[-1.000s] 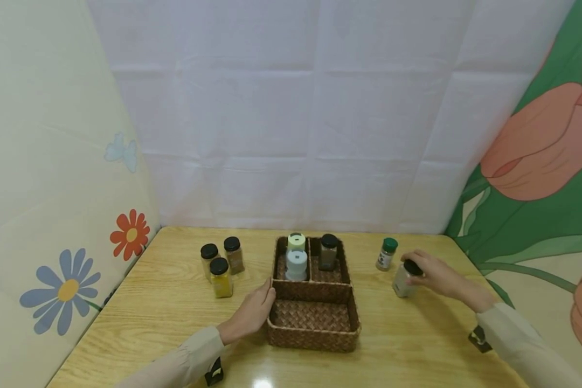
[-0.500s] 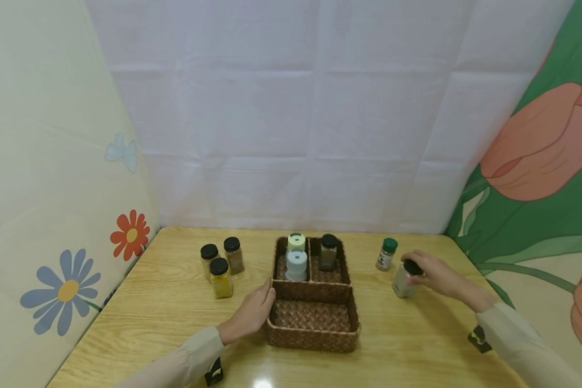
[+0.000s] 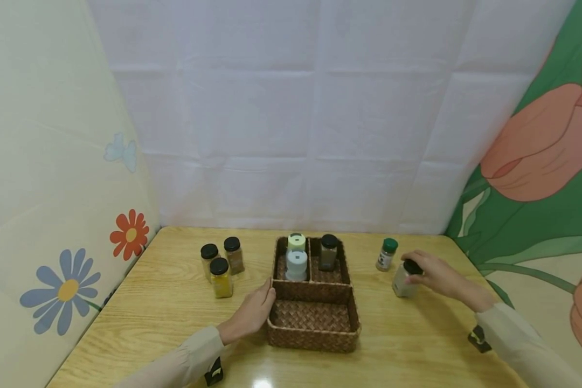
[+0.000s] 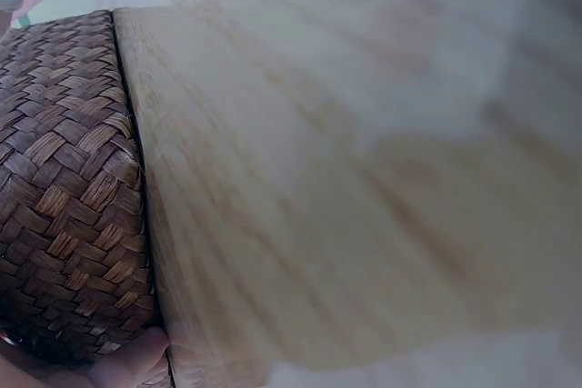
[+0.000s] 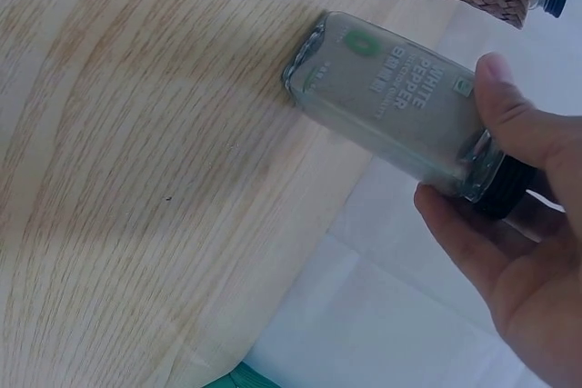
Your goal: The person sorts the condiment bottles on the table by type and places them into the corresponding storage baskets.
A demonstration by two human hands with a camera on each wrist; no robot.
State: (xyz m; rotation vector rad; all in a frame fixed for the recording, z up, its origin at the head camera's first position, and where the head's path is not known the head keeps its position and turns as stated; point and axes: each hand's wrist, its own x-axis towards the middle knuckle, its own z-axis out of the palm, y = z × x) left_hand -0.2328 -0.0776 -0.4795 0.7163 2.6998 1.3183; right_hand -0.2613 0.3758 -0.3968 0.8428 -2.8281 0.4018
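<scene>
Hardly anything is changing from a second ago: the right hand [image 3: 436,276] is still pinching the pepper jar [image 3: 404,284] by its top, so the jar is staying at the desk's [image 3: 407,350] right side, outside the basket [image 3: 315,339]. The left hand [image 3: 249,316] is holding the basket's left edge, some fingers hidden.

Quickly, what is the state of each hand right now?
Left hand: open, touching the left side of the woven basket.
Right hand: closed, holding the white pepper jar near its black lid.
</scene>
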